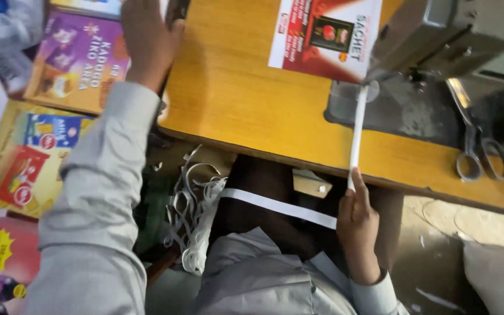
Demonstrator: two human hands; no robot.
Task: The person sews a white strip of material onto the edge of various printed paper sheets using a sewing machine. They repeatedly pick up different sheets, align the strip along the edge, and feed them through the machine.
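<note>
Across the upper part of the view lay the yellow wooden table [246, 99], the biggest thing, and its front edge ran down to the right. On the far right of the table stood a grey sewing machine [456, 35], with a dark metal plate [403, 116] under its head. Left of the table, on a lower level, many colourful printed posters [42, 111] were spread side by side. A red and white printed sheet [322, 35] lay on the table just beside the machine. Below the table edge, a bundle of loose white strips [191, 210] hung in a tangle near the person's lap. A long white strip [357, 131] ran from under the machine head straight over the table edge, and then it turned left across the lap as a flat band. A pair of metal scissors [479, 149] lay on the table at the right, near the machine. The right hand [357, 224] pinched the white strip between thumb and fingers just below the table edge. The left hand [150, 38] rested flat at the far left edge of the table, its fingers partly out of view.
</note>
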